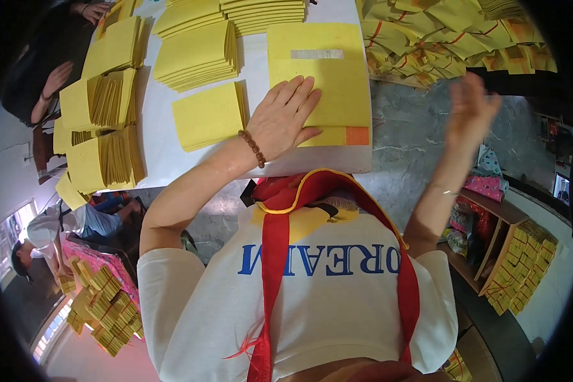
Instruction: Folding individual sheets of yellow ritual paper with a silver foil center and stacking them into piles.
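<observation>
My left hand (pixel 285 121) lies flat on yellow paper (pixel 337 95) near the front edge of the white table (pixel 254 63), its fingers stretched out. A silvery strip (pixel 316 55) crosses the paper's upper part, and an orange patch (pixel 356 135) marks its lower right corner. Beside that hand, to the left, sits a small yellow paper stack (pixel 207 118). My right hand (pixel 471 108) is raised past the table's right edge, over the floor. Motion blurs it, but its fingers look extended and nothing shows in it.
More folded yellow stacks (pixel 194 56) stand farther back, and others (pixel 105 159) line the table's left side. Bundles of yellow paper with red ties (pixel 426 41) lie at the far right. Another person's hand (pixel 57 79) shows at upper left; a seated person (pixel 51 229) handles bundles at lower left.
</observation>
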Demonstrator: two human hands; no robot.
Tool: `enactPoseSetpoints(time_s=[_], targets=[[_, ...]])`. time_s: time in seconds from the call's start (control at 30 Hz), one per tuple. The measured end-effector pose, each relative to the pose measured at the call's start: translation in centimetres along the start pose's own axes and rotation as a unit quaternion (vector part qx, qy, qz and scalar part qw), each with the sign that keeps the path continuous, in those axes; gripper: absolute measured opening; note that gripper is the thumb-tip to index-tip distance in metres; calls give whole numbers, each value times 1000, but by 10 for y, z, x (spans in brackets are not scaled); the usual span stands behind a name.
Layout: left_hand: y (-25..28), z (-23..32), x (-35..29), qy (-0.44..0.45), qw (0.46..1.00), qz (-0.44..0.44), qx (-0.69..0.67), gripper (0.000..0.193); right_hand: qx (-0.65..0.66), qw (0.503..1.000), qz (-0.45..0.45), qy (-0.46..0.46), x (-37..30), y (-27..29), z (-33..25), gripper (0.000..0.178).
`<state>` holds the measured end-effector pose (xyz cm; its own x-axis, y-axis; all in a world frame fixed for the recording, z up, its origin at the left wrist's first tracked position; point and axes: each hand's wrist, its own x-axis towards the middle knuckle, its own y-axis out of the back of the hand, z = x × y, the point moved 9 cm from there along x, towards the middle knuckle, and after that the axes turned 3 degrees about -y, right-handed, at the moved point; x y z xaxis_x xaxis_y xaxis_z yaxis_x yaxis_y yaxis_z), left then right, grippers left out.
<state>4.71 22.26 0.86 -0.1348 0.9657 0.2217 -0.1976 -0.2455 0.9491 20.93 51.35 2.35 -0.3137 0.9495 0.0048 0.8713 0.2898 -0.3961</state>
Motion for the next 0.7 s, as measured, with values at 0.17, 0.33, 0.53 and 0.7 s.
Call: enactPoseSetpoints(time_s=[0.17,0.33,0.53,0.7], targets=[[-1,5,11,-55,998,-8,36,59,94,983,26,154,16,27,-77,66],[-9,11,15,-47,993,-10,110,52,-145,945,-292,-6,-93,-128,37,76],[37,-6,17,12,993,115,1,45,-139,971,-189,-44,-65,-99,51,82],[115,-57,-86,62,944,300,121,50,-156,975,-127,-91,-50,-62,58,72]])
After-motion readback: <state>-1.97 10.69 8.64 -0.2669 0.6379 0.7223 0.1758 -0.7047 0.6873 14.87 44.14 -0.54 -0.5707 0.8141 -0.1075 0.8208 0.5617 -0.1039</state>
